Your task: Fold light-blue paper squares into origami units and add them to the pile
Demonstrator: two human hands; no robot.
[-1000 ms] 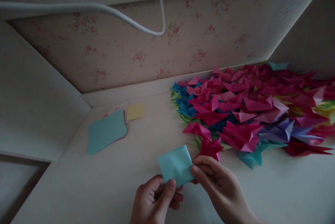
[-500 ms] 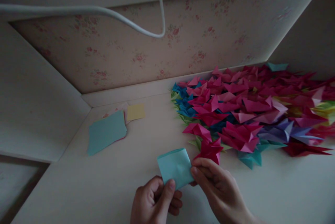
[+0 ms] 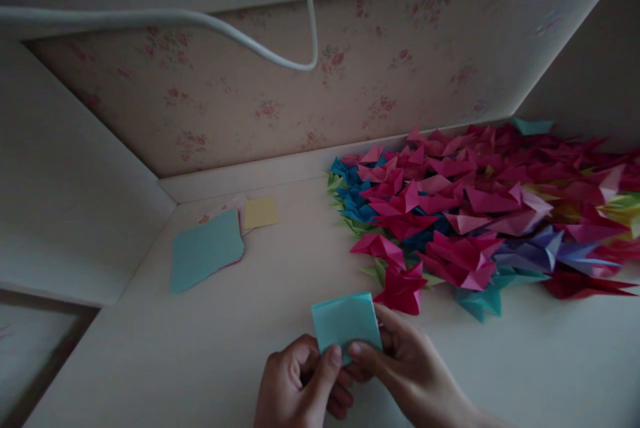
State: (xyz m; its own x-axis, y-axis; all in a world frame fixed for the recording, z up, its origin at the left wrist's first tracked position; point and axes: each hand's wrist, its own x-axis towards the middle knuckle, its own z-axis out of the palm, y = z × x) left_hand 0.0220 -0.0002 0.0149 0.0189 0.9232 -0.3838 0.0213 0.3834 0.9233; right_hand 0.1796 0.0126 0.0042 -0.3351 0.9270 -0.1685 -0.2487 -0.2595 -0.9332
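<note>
Brought right hand point(image 3: 405, 365) inward, setting its thumb just beside that of left hand point(image 3: 305, 378) on folded turquoise paper point(image 3: 347, 321), near six o'clock. Pinching its lower part two-handed, apparently creasing a fold. Visible at eight o'clock: stacked turquoise sheets point(image 3: 207, 251).

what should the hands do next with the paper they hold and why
Perhaps slide the right hand outward, pressing along the near edge of the light blue paper: both thumbs lie close together there, and the left hand, gripping it too, could hold it steady.
</note>
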